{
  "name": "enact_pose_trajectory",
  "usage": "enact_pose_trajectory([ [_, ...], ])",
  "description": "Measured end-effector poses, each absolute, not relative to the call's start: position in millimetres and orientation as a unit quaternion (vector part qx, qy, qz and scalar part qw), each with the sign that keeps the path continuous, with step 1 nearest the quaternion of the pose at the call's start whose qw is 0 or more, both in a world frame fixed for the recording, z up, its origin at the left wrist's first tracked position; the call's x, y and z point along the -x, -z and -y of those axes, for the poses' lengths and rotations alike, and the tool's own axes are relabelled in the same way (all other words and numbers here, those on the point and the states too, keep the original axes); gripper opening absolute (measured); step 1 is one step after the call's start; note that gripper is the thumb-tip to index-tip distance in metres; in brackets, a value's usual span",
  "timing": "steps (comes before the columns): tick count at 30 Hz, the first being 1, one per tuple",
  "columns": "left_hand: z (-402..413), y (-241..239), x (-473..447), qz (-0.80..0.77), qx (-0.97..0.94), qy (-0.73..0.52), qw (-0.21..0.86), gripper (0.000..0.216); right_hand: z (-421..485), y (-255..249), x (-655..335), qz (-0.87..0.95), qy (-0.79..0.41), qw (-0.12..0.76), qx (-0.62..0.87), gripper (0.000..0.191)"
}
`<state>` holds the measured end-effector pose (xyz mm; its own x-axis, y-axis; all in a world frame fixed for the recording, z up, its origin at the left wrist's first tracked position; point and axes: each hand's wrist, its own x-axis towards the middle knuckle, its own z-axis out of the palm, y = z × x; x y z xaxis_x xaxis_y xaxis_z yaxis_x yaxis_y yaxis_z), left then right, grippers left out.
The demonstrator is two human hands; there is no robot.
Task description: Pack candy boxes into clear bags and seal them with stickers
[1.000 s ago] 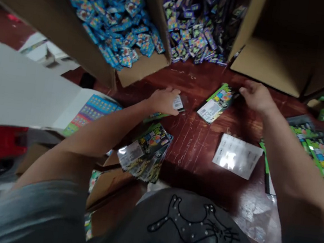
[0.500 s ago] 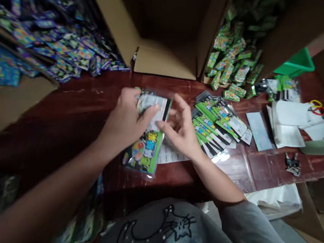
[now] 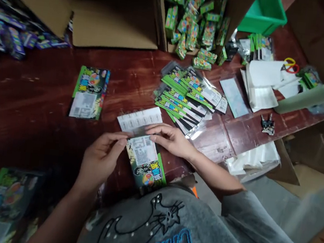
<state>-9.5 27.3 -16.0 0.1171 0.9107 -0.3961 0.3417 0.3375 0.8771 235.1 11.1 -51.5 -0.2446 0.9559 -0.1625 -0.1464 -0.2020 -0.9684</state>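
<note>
A green packet (image 3: 146, 163) lies on the dark red tabletop (image 3: 35, 94), right in front of the person, close to the near edge. Its long side runs from the hands down toward the person's body, tipped a little to the right. The white label end is the far end, and both hands meet there. The left hand (image 3: 100, 160) is at the packet's top left corner, with its fingers (image 3: 119, 144) bent and pinching that corner. The right hand (image 3: 172, 139) comes in from the other side, its fingers lying flat across the top edge of the packet and pressing on it. So the packet sits between the two hands and points away below them, and both hands are equally close to it. A white paper sheet (image 3: 139, 119) lies just past the fingers. Another green packet (image 3: 89, 92) lies well apart on the left, and a pile of packets (image 3: 187, 95) lies to the right.
</note>
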Motion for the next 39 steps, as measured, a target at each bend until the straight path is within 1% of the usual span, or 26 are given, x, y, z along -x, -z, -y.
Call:
enact_pose_trajectory([
  [2,-31,12,1,-0.616,-0.499,-0.275,0.544,0.033,-6,49,-239,0.468,-0.626,0.436,0.446,0.036],
  [4,-34,8,-7,-0.61,-0.502,-0.248,0.56,0.034,0,47,-245,0.459,-0.628,0.434,0.456,0.041],
  [6,-37,5,-14,-0.598,-0.53,-0.19,0.57,0.032,6,44,-251,0.455,-0.629,0.432,0.459,0.034],
  [8,-39,4,-22,-0.59,-0.553,-0.149,0.569,0.034,9,41,-257,0.436,-0.641,0.421,0.472,0.03],
  [14,-45,-1,-41,-0.558,-0.559,-0.178,0.586,0.025,9,28,-265,0.309,-0.672,0.376,0.559,0.029],
  [17,-45,0,-37,-0.52,-0.566,-0.179,0.613,0.024,11,29,-273,0.308,-0.678,0.341,0.573,0.03],
  [20,-40,7,-29,-0.482,-0.54,-0.185,0.665,0.023,8,31,-284,0.383,-0.678,0.297,0.553,0.033],
  [22,-37,16,-26,-0.473,-0.536,-0.198,0.671,0.022,-3,31,-288,0.478,-0.654,0.283,0.514,0.034],
  [23,-36,21,-24,-0.471,-0.541,-0.204,0.666,0.02,-13,31,-287,0.536,-0.625,0.281,0.493,0.034],
  [25,-38,31,-22,-0.468,-0.561,-0.218,0.648,0.018,-42,34,-280,0.653,-0.528,0.284,0.463,0.032],
  [27,-41,40,-20,-0.466,-0.584,-0.233,0.622,0.015,-79,40,-266,0.744,-0.416,0.269,0.449,0.04],
  [29,-45,46,-17,-0.47,-0.603,-0.243,0.597,0.012,-117,51,-251,0.805,-0.343,0.219,0.432,0.054],
  [30,-46,49,-15,-0.475,-0.608,-0.242,0.588,0.01,-134,57,-244,0.828,-0.328,0.181,0.417,0.056],
  [32,-48,52,-11,-0.489,-0.611,-0.236,0.575,0.008,-159,68,-233,0.86,-0.325,0.11,0.378,0.051],
  [34,-48,54,-7,-0.503,-0.613,-0.228,0.565,0.006,-171,76,-227,0.876,-0.331,0.08,0.342,0.036],
  [36,-49,55,-4,-0.513,-0.614,-0.22,0.558,0.004,-170,78,-226,0.882,-0.33,0.088,0.326,0.025],
  [37,-50,56,-4,-0.516,-0.615,-0.217,0.555,0.003,-166,76,-226,0.882,-0.327,0.096,0.325,0.023],
  [39,-53,56,-4,-0.52,-0.618,-0.214,0.549,0.002,-153,67,-228,0.882,-0.324,0.11,0.323,0.026],
])
